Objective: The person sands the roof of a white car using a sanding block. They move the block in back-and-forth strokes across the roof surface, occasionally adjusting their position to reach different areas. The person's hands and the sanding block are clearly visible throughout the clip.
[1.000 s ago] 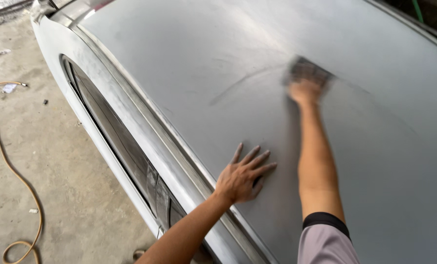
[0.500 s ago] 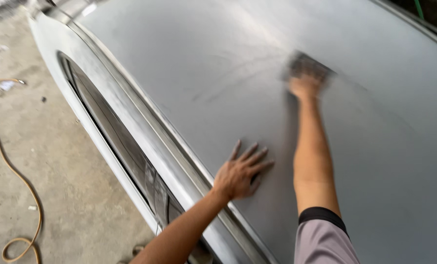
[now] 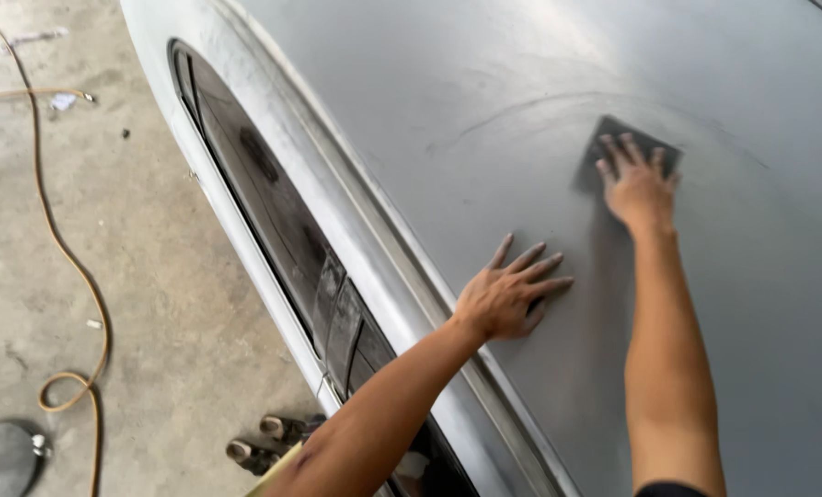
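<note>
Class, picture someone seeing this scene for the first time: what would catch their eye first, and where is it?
The wide grey car roof fills most of the view. On it, the right hand presses a dark sanding sheet, while the left hand lies flat nearer the edge. A hose snakes across the concrete floor, left.

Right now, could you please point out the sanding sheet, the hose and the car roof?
sanding sheet (image 3: 613, 138): head view, exposed upper corner.
hose (image 3: 66, 253): head view, mid-length on floor.
car roof (image 3: 448, 83): head view, bare grey panel.

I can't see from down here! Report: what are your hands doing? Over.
Left hand flat on grey car roof, fingers spread. Right hand pressing dark sanding sheet on roof. Nothing blocking.
</note>
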